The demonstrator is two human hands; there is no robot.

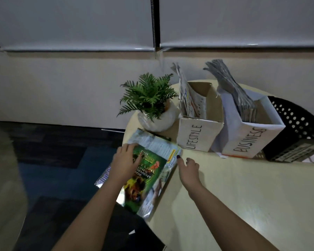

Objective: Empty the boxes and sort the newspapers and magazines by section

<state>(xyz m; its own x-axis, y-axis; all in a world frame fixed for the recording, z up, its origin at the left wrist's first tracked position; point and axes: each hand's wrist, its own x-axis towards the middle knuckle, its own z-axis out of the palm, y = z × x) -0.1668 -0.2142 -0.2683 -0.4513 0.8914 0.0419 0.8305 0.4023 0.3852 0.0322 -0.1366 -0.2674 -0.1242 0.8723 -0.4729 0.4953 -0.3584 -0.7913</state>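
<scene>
two cardboard boxes stand on the round pale table (pixel 234 187): the lifestyle box (pixel 198 134) and the business box (pixel 250 140), both holding papers. the left hand (pixel 125 160) presses flat on a glossy green magazine (pixel 145 180) atop the pile at the table's edge; the right hand (pixel 188 169), fingers relaxed, touches its corner. a potted fern (pixel 149 102) stands beside the lifestyle box.

Green-covered magazine (pixel 145 180), white lettered boxes (pixel 198 136), black perforated basket (pixel 295 120), cream table (pixel 243 187)
</scene>
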